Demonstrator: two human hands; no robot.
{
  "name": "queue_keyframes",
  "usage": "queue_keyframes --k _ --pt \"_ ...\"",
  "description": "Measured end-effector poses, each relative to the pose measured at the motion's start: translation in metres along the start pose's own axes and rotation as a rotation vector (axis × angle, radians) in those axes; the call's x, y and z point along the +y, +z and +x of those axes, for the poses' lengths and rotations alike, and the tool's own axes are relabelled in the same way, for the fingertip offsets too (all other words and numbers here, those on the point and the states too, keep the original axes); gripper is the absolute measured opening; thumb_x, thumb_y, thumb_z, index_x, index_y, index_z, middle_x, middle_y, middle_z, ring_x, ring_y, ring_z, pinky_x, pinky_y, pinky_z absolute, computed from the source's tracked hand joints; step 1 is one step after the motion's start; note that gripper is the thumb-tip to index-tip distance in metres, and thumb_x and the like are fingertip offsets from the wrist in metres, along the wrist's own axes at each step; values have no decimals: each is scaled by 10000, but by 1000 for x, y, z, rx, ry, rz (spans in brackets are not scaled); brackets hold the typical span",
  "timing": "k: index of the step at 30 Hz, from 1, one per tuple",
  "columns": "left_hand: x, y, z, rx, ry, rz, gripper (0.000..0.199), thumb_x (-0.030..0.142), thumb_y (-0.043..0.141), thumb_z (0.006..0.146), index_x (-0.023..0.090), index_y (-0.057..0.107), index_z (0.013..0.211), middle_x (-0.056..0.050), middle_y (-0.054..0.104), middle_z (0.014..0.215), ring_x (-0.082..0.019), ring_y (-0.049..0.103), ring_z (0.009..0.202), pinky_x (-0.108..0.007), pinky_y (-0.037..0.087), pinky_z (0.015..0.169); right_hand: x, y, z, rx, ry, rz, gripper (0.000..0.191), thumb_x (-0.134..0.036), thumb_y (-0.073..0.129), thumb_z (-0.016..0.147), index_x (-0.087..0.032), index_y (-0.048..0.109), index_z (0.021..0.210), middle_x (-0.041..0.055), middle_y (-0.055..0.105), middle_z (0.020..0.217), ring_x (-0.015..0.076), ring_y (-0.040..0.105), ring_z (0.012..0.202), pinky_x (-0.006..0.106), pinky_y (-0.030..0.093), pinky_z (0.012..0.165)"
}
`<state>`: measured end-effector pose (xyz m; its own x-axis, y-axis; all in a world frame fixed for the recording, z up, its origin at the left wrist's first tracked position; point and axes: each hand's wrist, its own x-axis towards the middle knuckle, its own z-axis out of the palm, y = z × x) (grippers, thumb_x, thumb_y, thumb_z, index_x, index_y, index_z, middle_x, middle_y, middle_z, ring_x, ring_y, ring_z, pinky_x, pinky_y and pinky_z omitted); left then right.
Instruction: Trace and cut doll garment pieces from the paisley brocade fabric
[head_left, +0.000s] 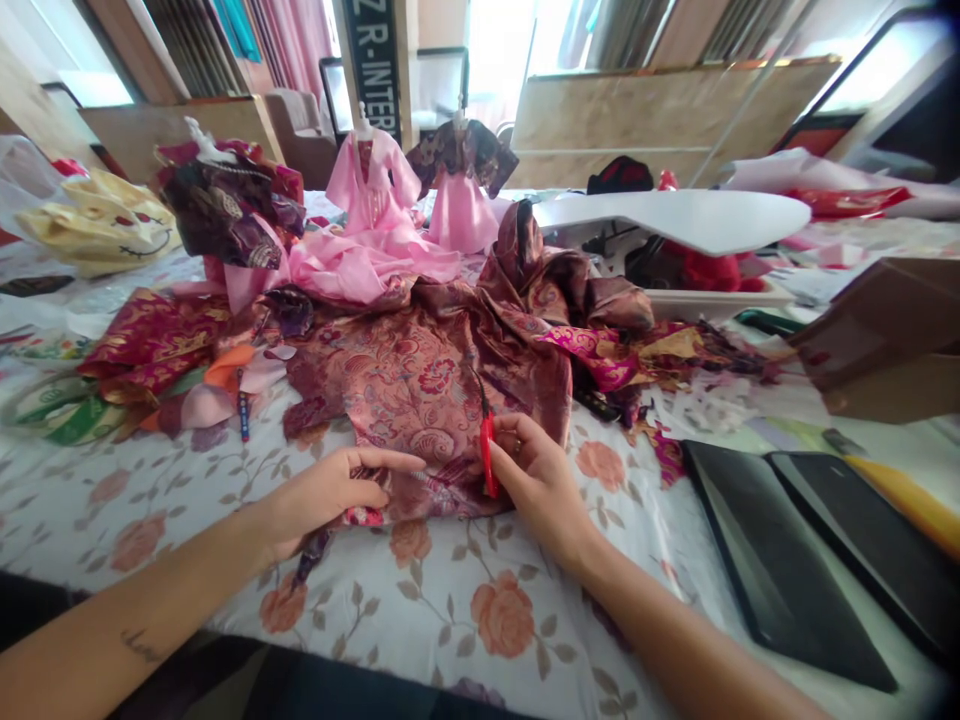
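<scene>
A long desk point(247, 625) under a white cloth point(161, 545) printed with peach roses fills the view, with a black folder point(784, 555) on its right side and a brown box point(885, 340) near the far right edge. Farther back stand a pink dress point(371, 185) and a dark dress with a pink skirt point(459, 165), both small and on stands, with a dark purple dress point(225, 205) to their left and a heap of yellow cloth point(97, 225) beyond it, while a curved white board point(675, 220) lies behind at right. In the middle lies a rumpled red floral brocade garment point(420, 405), its far end heaped up, with pink cloth point(375, 265) behind it and red scraps point(154, 345) to its left. The left hand point(330, 495) lies flat and open on the near edge of the brocade, fingers together. The right hand point(536, 480) is closed narrow, pinching red scissors point(489, 455) upright against the brocade, the thin blades reaching up across it
</scene>
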<state>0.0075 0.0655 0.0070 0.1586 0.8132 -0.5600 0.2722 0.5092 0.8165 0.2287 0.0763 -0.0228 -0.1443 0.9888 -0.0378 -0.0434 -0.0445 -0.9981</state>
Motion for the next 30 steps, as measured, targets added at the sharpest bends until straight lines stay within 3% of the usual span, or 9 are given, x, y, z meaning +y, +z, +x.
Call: queue_keyframes --k 3,6,8,10,14,18,20,25,30 --pt "-2 3 -5 -21 -34 -144 366 218 672 666 191 724 1028 20 645 623 -65 505 486 -154 361 453 -2 -1 0 5 -18 14 269 -427 621 811 -191 527 903 -17 580 695 113 544 569 217 433 495" --pt "-3 6 -7 74 -6 -169 269 272 723 689 175 742 939 29 618 561 -54 466 432 -155 348 422 -5 -2 -1 31 -59 27 260 -399 660 786 -186 546 883 0 607 740 97 521 552 208 419 482" --pt "-3 9 -5 117 40 -202 192 220 761 650 170 740 834 22 640 585 -67 527 482 -159 400 472 -7 -2 -2 60 -64 40 257 -386 680 766 -183 567 877 6 621 747 100 527 563 208 419 484" --pt "-3 12 -4 79 68 -267 147 148 758 629 167 721 770 4 682 670 -91 611 599 -169 461 580 -9 -2 -3 77 -56 53 263 -364 712 731 -179 597 879 9 639 748 112 552 601 212 435 513" --pt "-1 13 -6 -72 -9 -325 304 115 683 673 175 717 969 -20 698 748 -147 680 799 -185 480 649 -9 -3 -2 53 13 21 286 -342 730 698 -171 638 908 18 668 754 136 585 645 235 452 551" --pt "2 11 -13 -97 -4 -342 548 71 639 667 247 640 1186 23 681 748 -105 662 755 -186 485 724 -2 -2 1 1 -8 -68 224 -333 680 734 -165 616 868 12 638 726 135 567 640 241 442 553" --pt "3 11 -16 -85 25 -327 545 84 640 681 247 635 1200 27 680 749 -87 641 720 -171 477 723 2 -2 1 -7 -34 -121 195 -321 654 754 -169 599 863 5 618 719 134 554 639 241 438 553" --pt "-2 15 -10 33 95 -298 411 209 705 723 200 678 1133 46 610 576 -59 547 501 -150 435 524 7 -2 -3 -17 -55 -157 159 -301 629 771 -179 573 856 6 607 737 137 550 660 248 446 580" --pt "-10 20 8 103 198 -345 482 192 770 632 203 678 1105 -30 707 924 -142 650 768 -245 513 728 1 -3 -4 13 -82 -177 155 -309 631 778 -180 570 840 6 599 716 132 536 636 241 442 556"
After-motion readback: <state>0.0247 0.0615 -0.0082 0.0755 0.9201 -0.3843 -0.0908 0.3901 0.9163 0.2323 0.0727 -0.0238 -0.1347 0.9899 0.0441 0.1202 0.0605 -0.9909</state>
